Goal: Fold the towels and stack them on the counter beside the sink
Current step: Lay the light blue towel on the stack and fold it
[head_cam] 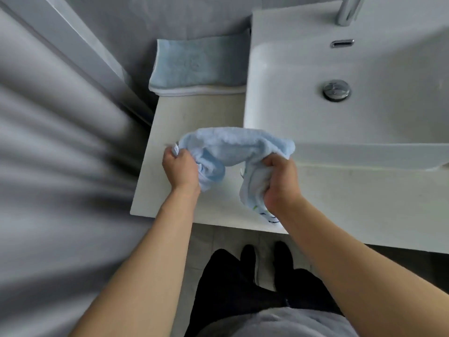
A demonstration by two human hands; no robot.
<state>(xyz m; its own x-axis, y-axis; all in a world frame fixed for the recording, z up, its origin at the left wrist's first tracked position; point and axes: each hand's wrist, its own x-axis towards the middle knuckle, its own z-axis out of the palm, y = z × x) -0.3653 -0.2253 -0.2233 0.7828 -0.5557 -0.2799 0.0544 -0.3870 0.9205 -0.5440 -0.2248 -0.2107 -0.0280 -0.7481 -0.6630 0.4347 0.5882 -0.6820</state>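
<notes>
A light blue towel [233, 147] hangs bunched between both hands, just above the pale counter [170, 132] left of the sink. My left hand [181, 170] grips its left end, where a small white tag shows. My right hand [279, 186] grips the other end, a whiter part with dark and green markings that reaches down to the counter. At the back of the counter lies a folded blue towel [196, 63] on top of a folded white towel [194, 90].
The white sink basin [291, 76] with its metal drain [336, 90] and faucet [347, 10] fills the right side. A grey curtain [56, 142] hangs close on the left. Below the counter edge are my dark trousers and the tiled floor.
</notes>
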